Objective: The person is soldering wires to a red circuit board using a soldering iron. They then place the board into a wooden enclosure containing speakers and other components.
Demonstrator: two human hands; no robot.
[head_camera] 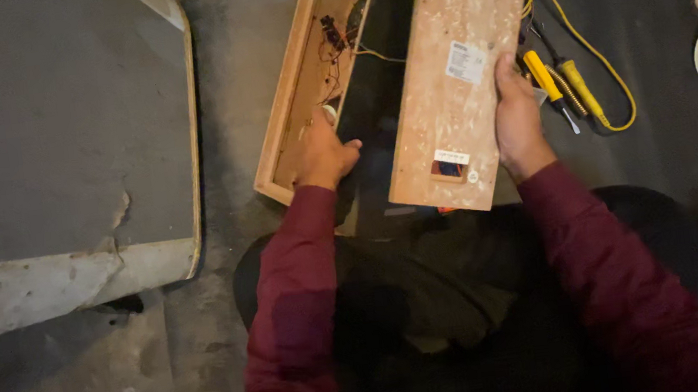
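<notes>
Head view shows my right hand [519, 120] gripping the speckled chipboard back panel [462, 69], tilting it off the open wooden speaker cabinet [290, 98] on the floor, while my left hand [325, 157] clasps the cabinet's dark inner edge, steadying it.

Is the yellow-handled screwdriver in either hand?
No. The yellow-handled screwdriver lies on the floor beside the right hand, which grips the wooden panel; the left hand holds the open wooden box.
</notes>
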